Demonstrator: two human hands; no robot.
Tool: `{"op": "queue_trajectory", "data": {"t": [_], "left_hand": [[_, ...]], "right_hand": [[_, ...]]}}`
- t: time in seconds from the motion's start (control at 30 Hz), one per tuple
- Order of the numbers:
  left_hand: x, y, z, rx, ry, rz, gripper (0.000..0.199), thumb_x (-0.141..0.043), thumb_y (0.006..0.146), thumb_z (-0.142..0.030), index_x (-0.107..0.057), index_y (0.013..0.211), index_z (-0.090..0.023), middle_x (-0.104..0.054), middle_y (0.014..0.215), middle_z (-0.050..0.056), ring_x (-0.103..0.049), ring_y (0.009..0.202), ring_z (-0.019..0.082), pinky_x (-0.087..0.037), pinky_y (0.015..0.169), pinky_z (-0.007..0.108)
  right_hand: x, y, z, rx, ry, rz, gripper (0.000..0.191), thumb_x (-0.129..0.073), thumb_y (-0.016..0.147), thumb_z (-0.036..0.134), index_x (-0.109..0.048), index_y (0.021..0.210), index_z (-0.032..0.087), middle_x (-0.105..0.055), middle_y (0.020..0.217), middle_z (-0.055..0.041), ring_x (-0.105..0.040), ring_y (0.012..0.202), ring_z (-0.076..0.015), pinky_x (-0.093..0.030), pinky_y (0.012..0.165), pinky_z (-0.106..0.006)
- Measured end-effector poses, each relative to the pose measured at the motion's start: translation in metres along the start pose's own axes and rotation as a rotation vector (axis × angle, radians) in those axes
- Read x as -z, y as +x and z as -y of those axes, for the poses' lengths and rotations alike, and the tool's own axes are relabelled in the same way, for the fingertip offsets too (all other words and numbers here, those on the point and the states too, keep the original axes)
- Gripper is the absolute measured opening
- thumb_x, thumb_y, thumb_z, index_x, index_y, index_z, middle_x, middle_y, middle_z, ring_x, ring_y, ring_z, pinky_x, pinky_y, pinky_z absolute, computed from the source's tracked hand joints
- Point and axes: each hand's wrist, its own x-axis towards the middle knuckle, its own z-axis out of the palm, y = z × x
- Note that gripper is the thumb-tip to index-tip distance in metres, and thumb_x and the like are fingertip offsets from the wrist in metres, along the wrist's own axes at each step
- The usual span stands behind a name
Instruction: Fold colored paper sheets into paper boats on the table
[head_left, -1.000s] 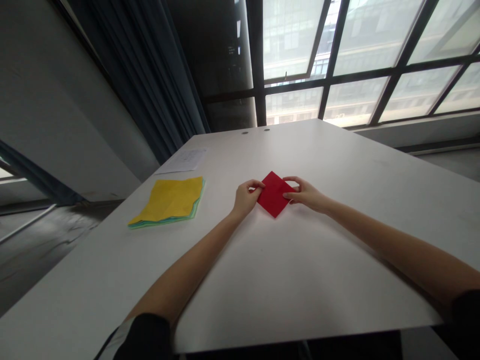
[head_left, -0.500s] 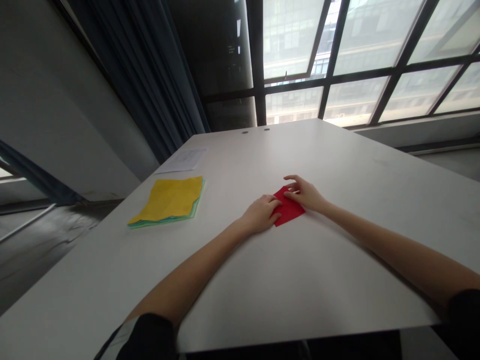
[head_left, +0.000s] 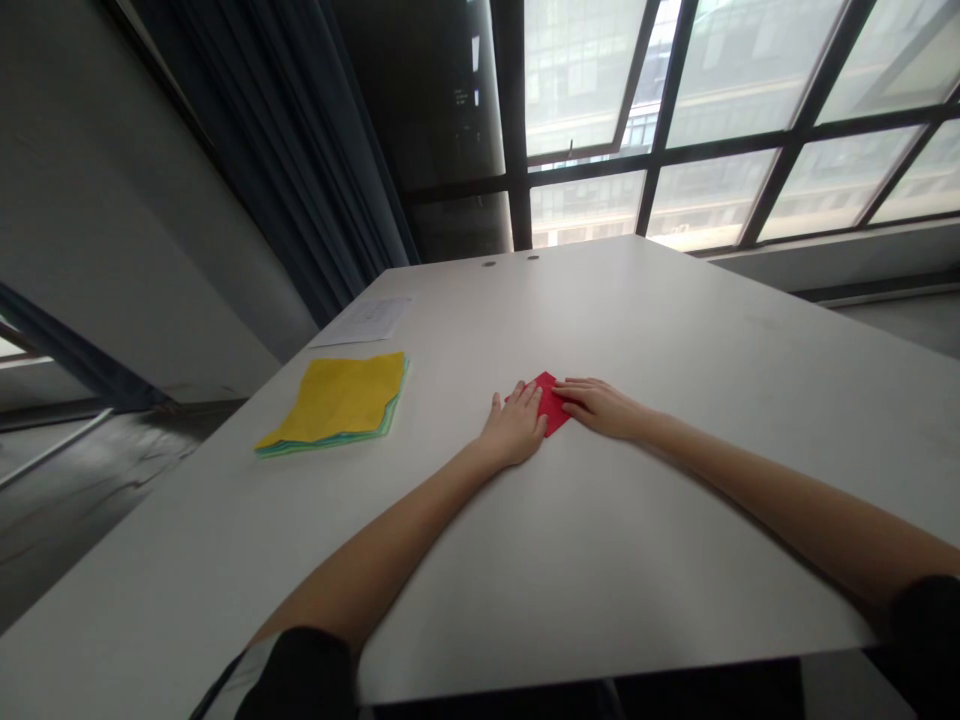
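A small folded piece of red paper (head_left: 553,408) lies on the white table in front of me, turned so that one corner points away. My left hand (head_left: 516,428) rests flat over its left part, fingers stretched out and apart, hiding that side. From the right, my right hand (head_left: 604,408) reaches onto the paper's right edge. Its fingers are extended and lie low, with the fingertips touching the red surface and the thumb just below them.
To the left sits a stack of coloured sheets, a yellow sheet (head_left: 349,395) on top and green ones beneath. Behind it lies a white printed paper (head_left: 364,321). The white table (head_left: 637,560) stretches towards windows (head_left: 585,210) and a dark blue curtain (head_left: 300,150).
The red paper has shifted slightly left and turned. My left hand has flattened onto it with fingers spread. My right hand has come down and left, its raised fingers now lowered onto the paper.
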Motion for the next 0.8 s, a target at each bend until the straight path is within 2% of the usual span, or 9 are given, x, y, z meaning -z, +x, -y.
{"op": "queue_trajectory", "data": {"t": [0.13, 0.23, 0.47, 0.6, 0.8], "left_hand": [[0.000, 0.002, 0.002, -0.068, -0.006, 0.046, 0.056, -0.012, 0.090, -0.039, -0.016, 0.141, -0.014, -0.013, 0.149, 0.008, -0.014, 0.136, 0.021, -0.016, 0.106, 0.052], [0.002, 0.002, 0.002, -0.053, 0.001, 0.042, 0.059, -0.011, 0.089, -0.044, -0.016, 0.141, -0.015, -0.013, 0.149, 0.008, -0.012, 0.136, 0.021, -0.015, 0.107, 0.051], [0.003, 0.005, 0.013, 0.067, -0.059, 0.041, 0.076, -0.015, 0.083, -0.063, -0.014, 0.141, -0.014, -0.010, 0.149, 0.011, -0.010, 0.136, 0.026, -0.014, 0.105, 0.056], [0.001, 0.007, 0.020, 0.118, -0.055, 0.010, 0.066, -0.013, 0.087, -0.053, -0.017, 0.140, -0.014, -0.013, 0.148, 0.011, -0.011, 0.136, 0.025, -0.015, 0.105, 0.056], [0.000, 0.006, 0.024, 0.139, -0.074, -0.040, 0.056, -0.019, 0.090, -0.041, -0.023, 0.139, -0.015, -0.020, 0.147, 0.010, -0.016, 0.135, 0.025, -0.016, 0.105, 0.053]], "right_hand": [[0.003, -0.002, 0.005, -0.100, -0.002, 0.095, 0.050, -0.032, 0.089, 0.044, -0.041, 0.132, 0.021, -0.045, 0.135, -0.0104, -0.036, 0.127, -0.0278, -0.025, 0.102, -0.054], [0.002, -0.002, 0.007, -0.170, -0.007, 0.118, 0.055, -0.026, 0.089, 0.049, -0.035, 0.136, 0.021, -0.036, 0.140, -0.0097, -0.030, 0.130, -0.0281, -0.021, 0.103, -0.057], [-0.006, -0.002, 0.005, -0.264, -0.089, 0.063, 0.056, -0.028, 0.089, 0.050, -0.035, 0.136, 0.021, -0.032, 0.143, -0.0099, -0.028, 0.130, -0.0316, -0.021, 0.102, -0.059], [-0.010, -0.004, -0.004, -0.283, -0.109, 0.003, 0.049, -0.029, 0.090, 0.045, -0.038, 0.134, 0.023, -0.037, 0.140, -0.0106, -0.033, 0.128, -0.0307, -0.026, 0.100, -0.058], [-0.007, -0.004, -0.024, -0.303, -0.158, -0.074, 0.044, -0.037, 0.088, 0.044, -0.051, 0.124, 0.022, -0.049, 0.130, -0.0116, -0.043, 0.121, -0.0274, -0.032, 0.099, -0.048]]}}
